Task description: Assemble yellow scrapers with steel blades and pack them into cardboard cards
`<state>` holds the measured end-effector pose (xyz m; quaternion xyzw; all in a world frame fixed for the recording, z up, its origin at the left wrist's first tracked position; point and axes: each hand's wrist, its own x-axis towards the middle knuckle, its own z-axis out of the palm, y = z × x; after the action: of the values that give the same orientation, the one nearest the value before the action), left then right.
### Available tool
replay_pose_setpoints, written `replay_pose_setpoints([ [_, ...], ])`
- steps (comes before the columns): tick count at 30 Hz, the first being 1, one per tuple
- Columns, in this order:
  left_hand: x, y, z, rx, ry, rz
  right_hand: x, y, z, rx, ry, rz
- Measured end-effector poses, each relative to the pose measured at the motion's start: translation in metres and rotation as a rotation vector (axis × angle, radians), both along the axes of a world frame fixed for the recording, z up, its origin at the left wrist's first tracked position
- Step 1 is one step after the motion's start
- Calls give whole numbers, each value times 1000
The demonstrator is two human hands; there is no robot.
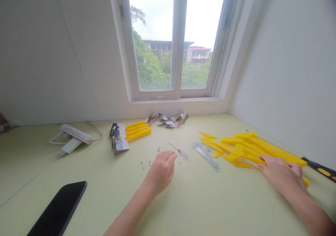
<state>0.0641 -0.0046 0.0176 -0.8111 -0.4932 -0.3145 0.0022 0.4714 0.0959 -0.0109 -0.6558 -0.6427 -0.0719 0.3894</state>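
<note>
A person's right hand lies flat on a heap of yellow plastic strips on a pale green desk, while the open left hand sits just beside a small screwdriver among tiny metal bits, apparently screws. Metal brackets lie between the hands. Yellow bars and torn packets rest below a window, a black phone near the desk's front edge.

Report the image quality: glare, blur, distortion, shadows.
In the head view, the window blows out to near-white sky, the wide lens bends the walls and table edges, the right hand looks slightly soft, and shadows stay faint.
</note>
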Motion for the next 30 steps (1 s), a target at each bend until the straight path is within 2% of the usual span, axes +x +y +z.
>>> replay_pose_setpoints([
  [5,-9,-4,-9,-44,-33,14,16,-6,16,-32,-409,-109],
  [8,-7,-6,-10,-76,-96,-3,17,-14,34,-84,-453,-189],
  [10,-2,-9,-9,-116,-188,-19,0,-20,50,-108,-401,-192],
  [13,10,-16,-6,-253,-413,-59,-56,-35,71,-192,-143,32],
  [15,20,-21,-3,-400,-616,-76,-105,-48,78,-254,15,273],
  [17,28,-24,-1,-578,-861,-165,-154,-64,79,-309,111,502],
  [20,35,-22,0,-689,-1298,-241,-213,-86,73,-389,162,774],
  [21,34,-20,-1,-690,-1410,-222,-227,-92,71,-383,178,825],
  [23,30,-16,-5,-645,-1553,-78,-245,-96,67,-385,203,894],
  [25,21,-11,-8,-624,-1620,35,-249,-90,66,-410,217,932],
  [27,11,-8,-9,-608,-1686,65,-241,-74,64,-385,188,860],
  [30,-1,-4,-7,-587,-1755,108,-212,-43,59,-249,-67,492],
])
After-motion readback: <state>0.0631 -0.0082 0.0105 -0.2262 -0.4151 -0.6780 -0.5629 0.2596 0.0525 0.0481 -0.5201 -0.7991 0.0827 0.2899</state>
